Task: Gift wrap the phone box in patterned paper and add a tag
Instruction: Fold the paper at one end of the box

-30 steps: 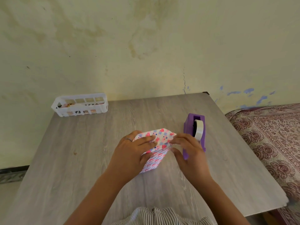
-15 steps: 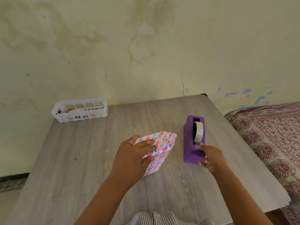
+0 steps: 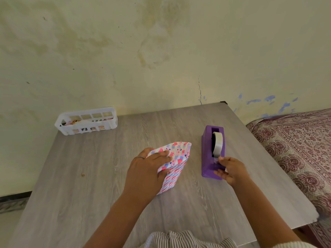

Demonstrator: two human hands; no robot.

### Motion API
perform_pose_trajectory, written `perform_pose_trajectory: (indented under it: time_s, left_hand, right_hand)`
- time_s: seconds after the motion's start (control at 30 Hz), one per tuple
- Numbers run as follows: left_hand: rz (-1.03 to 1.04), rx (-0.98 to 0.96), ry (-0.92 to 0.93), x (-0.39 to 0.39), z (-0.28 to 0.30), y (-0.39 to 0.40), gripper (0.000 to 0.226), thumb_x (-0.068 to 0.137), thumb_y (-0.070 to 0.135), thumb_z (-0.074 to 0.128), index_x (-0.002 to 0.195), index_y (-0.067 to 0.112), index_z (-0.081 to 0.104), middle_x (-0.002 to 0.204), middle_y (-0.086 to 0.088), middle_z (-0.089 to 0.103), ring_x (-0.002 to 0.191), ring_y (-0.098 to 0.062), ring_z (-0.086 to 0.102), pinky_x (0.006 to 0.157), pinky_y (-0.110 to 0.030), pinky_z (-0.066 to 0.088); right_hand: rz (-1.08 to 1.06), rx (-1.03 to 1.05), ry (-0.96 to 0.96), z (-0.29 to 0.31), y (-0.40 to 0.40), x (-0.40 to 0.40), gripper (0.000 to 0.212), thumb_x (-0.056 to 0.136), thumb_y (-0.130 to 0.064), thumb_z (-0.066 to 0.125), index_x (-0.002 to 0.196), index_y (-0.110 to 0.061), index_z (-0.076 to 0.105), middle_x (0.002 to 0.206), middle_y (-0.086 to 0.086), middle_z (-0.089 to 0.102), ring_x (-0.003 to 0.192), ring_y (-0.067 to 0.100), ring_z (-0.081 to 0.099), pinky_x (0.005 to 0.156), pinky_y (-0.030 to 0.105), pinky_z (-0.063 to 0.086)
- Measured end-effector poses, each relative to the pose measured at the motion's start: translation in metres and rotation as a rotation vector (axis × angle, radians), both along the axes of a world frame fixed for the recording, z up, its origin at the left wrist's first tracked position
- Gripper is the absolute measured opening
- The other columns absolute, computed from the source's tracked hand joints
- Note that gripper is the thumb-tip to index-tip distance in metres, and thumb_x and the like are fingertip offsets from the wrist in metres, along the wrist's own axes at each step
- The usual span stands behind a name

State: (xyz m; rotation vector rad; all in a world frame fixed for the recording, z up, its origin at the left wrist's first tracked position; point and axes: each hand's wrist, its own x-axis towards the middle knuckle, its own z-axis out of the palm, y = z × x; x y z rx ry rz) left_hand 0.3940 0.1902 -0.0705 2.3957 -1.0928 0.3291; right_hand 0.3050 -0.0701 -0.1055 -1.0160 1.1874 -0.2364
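A: Wrapped yet?

B: Mostly. Phone box (image 3: 174, 164) already covered in patterned paper (image 3: 180, 149), heart print, standing on end near the middle of the desk (image 3: 107, 176), tilted a little. Top end folded over but apparently not sealed.

A: Held how?

B: Left hand (image 3: 148, 169) curled round the upper part, fingers pressing the folded flap down, thumb on the near face. Gripping, not lying flat.

A: And the other?

B: Right hand (image 3: 230, 170) at the front of the purple tape dispenser (image 3: 212, 153), just beside the box on the right. Fingertips (image 3: 221, 159) pinching the loose end of clear tape below the tape roll (image 3: 217, 144). No strip cut free, as far as can be seen.

A: Left to do, then?

B: Probably: tear off a strip, fix that top flap, check the bottom end, hidden from here. Then the tag. None on the box, none visible on the desk.

A: In the basket, maybe?

B: White basket (image 3: 86, 120) at the far left edge, well apart, with small bits inside. Too small to tell.
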Motion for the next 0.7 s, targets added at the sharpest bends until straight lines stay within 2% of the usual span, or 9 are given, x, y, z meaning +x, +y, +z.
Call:
perform_pose_trajectory:
  time_s: [0.1,0.37,0.57,0.63,0.7]
  left_hand:
    - [0.006,0.004,0.026,-0.001,-0.001,0.0,0.035,0.077,0.034,0.059,0.106,0.02,0.072,0.111,0.004,0.069,0.107,-0.027,0.063,0.09,-0.048,0.051]
    - [0.003,-0.039,0.035,-0.003,-0.002,0.0,0.034,0.077,0.032,0.06,0.106,0.018,0.072,0.11,0.001,0.07,0.107,-0.029,0.063,0.088,-0.052,0.052]
    - [0.01,-0.023,0.042,-0.004,-0.001,0.001,0.034,0.078,0.033,0.058,0.107,0.02,0.071,0.112,0.004,0.069,0.11,-0.027,0.061,0.09,-0.047,0.052]
    - [0.013,-0.017,0.037,-0.004,-0.001,0.0,0.035,0.078,0.033,0.058,0.107,0.019,0.071,0.111,0.004,0.069,0.109,-0.027,0.061,0.089,-0.047,0.052]
    - [0.015,-0.013,0.035,-0.004,-0.001,0.001,0.035,0.078,0.034,0.058,0.108,0.019,0.071,0.111,0.004,0.069,0.109,-0.027,0.061,0.089,-0.046,0.053]
  right_hand:
    - [-0.035,-0.005,-0.006,-0.001,0.001,-0.002,0.007,0.091,-0.004,0.058,0.085,-0.005,0.06,0.103,0.018,0.06,0.093,0.029,0.058,0.083,0.045,0.052]
    - [-0.193,0.005,-0.171,-0.001,0.017,-0.007,0.016,0.093,-0.005,0.056,0.077,-0.008,0.054,0.082,0.008,0.055,0.075,0.021,0.055,0.091,0.045,0.048]
    - [-0.249,-0.061,-0.214,-0.014,0.035,-0.015,0.018,0.092,0.001,0.053,0.075,-0.005,0.056,0.085,0.017,0.054,0.07,0.017,0.053,0.089,0.04,0.049]
    - [-0.271,-0.067,-0.206,-0.022,0.038,-0.018,0.008,0.091,0.002,0.053,0.088,0.004,0.06,0.081,0.015,0.054,0.073,0.019,0.053,0.095,0.043,0.046]
    - [-0.297,-0.06,-0.187,-0.026,0.038,-0.018,0.017,0.09,0.001,0.055,0.103,0.012,0.058,0.076,0.008,0.052,0.08,0.023,0.051,0.102,0.047,0.041]
